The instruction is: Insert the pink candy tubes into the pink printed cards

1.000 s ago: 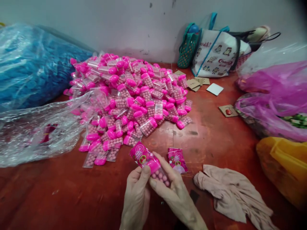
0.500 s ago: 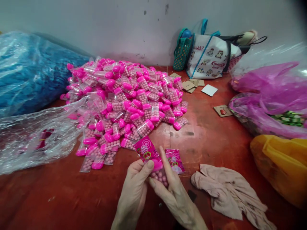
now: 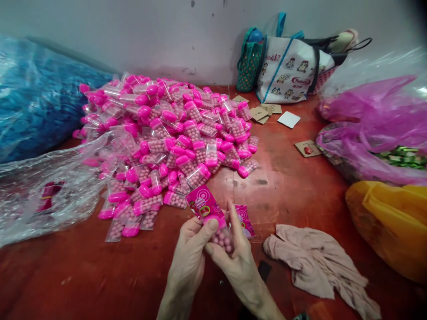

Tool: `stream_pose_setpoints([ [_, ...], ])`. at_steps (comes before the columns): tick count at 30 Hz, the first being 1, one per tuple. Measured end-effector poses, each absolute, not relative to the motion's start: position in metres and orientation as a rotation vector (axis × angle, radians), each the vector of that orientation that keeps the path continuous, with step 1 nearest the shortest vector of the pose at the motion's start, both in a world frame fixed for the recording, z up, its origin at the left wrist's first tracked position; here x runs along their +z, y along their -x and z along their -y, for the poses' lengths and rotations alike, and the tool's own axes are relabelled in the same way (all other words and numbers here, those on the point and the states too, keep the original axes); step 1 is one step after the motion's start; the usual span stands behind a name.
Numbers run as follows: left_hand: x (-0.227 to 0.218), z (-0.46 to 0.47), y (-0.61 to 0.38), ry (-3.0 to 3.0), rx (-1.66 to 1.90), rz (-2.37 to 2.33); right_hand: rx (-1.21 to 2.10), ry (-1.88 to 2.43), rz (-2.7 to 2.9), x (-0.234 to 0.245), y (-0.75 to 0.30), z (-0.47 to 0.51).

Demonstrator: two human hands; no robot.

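My left hand pinches a magenta printed label between thumb and fingers, against the top of a small candy box. The clear candy box has a pink cap and is filled with pink balls. My right hand grips this box, its thumb at the bottom and its index finger stretched along the far side. Whether the label is stuck to the box or only lies against the cap, I cannot tell. Partly hidden behind my right fingers, a second magenta label lies on the red surface.
A large heap of pink-capped candy boxes covers the left middle. Beside it are clear plastic sheeting and a blue bag. Rightward lie a cloth, a yellow bag, a purple bag and cardboard pieces.
The label in my left hand now lies over more of the pink cap. Both hands keep hold of the box. The whole view has shifted slightly.
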State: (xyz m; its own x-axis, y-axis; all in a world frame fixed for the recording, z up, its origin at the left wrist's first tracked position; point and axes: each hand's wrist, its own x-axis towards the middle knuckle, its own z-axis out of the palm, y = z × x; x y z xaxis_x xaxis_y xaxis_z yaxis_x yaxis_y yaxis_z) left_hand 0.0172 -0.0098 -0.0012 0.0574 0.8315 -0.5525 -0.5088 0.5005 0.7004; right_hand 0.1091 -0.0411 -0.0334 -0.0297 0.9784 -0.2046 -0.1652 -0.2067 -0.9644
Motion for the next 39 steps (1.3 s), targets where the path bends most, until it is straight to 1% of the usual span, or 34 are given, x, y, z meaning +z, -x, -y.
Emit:
stream_pose_setpoints([
  [4,0.0,0.007,-0.027,-0.372,1.133,-1.091,1.378,1.3,0.78,-0.034,-0.104,0.04],
  [8,0.001,0.007,-0.031,-0.417,1.202,-1.157,1.259,1.53,0.995,-0.032,-0.106,0.046],
  [12,0.001,0.008,-0.029,-0.479,1.139,-1.083,1.321,1.632,1.131,-0.029,-0.108,0.052],
  [15,0.001,0.006,-0.023,-0.552,1.069,-1.042,1.403,1.593,1.173,-0.024,-0.109,0.052],
  [20,0.003,0.003,-0.017,-0.578,0.872,-1.067,1.535,1.364,1.129,-0.019,-0.118,0.049],
  [23,0.002,0.004,-0.019,-0.567,0.863,-1.053,1.602,1.297,1.104,-0.021,-0.123,0.047],
  [29,-0.007,0.011,-0.029,-0.457,1.063,-0.944,1.478,1.349,1.141,-0.026,-0.117,0.046],
  [32,-0.009,0.012,-0.03,-0.507,1.006,-0.941,1.457,1.418,1.153,-0.028,-0.117,0.048],
  [39,-0.008,0.01,-0.023,-0.542,0.9,-0.97,1.466,1.411,1.11,-0.03,-0.123,0.05],
])
